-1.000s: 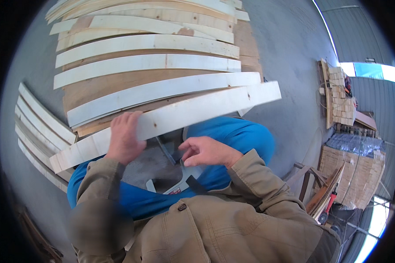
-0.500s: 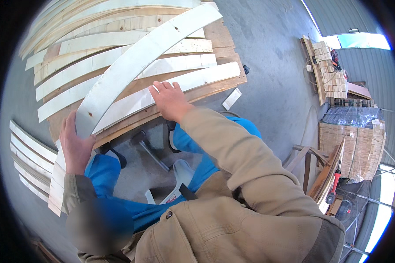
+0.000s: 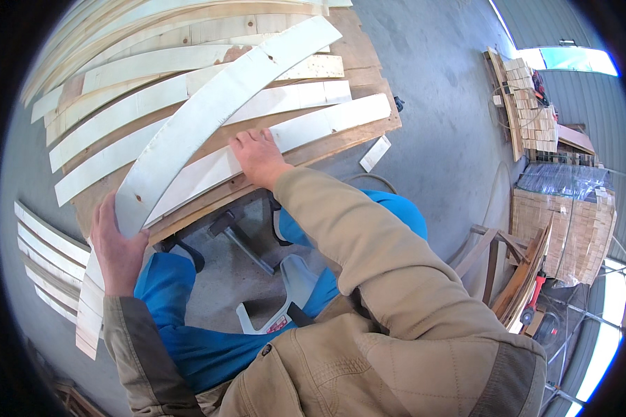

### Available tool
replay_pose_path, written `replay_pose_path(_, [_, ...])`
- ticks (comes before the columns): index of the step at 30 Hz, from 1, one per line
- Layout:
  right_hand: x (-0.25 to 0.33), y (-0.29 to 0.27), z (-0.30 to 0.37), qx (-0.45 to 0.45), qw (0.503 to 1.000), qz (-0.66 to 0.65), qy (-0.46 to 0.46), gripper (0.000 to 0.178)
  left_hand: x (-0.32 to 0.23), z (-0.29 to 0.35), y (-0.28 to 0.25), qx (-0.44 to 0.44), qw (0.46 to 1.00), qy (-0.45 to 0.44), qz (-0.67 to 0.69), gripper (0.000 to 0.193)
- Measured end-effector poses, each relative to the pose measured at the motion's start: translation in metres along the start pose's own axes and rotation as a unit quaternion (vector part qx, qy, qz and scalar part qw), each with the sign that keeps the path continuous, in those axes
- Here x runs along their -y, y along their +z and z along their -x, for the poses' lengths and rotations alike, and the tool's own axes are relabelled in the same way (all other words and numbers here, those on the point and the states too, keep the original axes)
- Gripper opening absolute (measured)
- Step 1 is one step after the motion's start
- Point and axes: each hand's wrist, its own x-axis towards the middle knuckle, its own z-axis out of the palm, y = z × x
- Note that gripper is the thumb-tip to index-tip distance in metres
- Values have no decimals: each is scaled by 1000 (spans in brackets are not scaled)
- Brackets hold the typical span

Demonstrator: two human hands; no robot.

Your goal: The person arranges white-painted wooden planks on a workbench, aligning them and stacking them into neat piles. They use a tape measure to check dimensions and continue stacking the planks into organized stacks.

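A long curved wooden slat (image 3: 209,111) lies slanting across the others, its far end pointing up and to the right. My left hand (image 3: 115,243) grips its near end, thumb on one side and fingers along the other. My right hand (image 3: 259,158) has its fingers bent over the nearest slat (image 3: 327,126), which lies along the near edge of the wooden work table (image 3: 368,66); its thumb is hidden. Several more pale curved slats (image 3: 139,94) lie beside each other farther back on the table.
More curved slats (image 3: 52,267) sit low at the left. Under the table edge are a hammer (image 3: 240,240) and a grey-white plastic piece (image 3: 295,281). A small offcut (image 3: 375,154) lies on the floor. Wrapped wood stacks (image 3: 563,222) and a red power tool (image 3: 535,295) stand at the right.
My right hand has slid left along the nearest slat, its fingers now closer together. The slanting slat's far end has shifted slightly left and nearer, with my left hand still on its near end.
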Motion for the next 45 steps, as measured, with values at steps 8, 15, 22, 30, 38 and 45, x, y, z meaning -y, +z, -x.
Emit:
replay_pose_path(8, [11, -31, 5, -17, 997, 66, -41, 39, 0, -6, 6, 1, 1000, 4, 18, 76])
replay_pose_path(15, [62, -86, 59, 41, 997, 50, -37, 37, -4, -34, 8, 29, 998, 43, 30, 76])
replay_pose_path(22, [90, -91, 108, 20, 999, 16, -19, 26, -12, -67, 65, 83, 990, 101, 48, 78])
replay_pose_path(30, [83, -76, 97, 54, 998, -9, 13, 28, -32, -71, 151, 140, 977, 154, 51, 76])
replay_pose_path(38, [78, -67, 95, 106, 994, -2, 24, 31, -46, -72, 195, 212, 966, 123, 78, 79])
replay_pose_path(45, [70, -60, 101, 85, 996, -21, 30, 26, -55, -74, 215, 216, 968, 130, -1, 82])
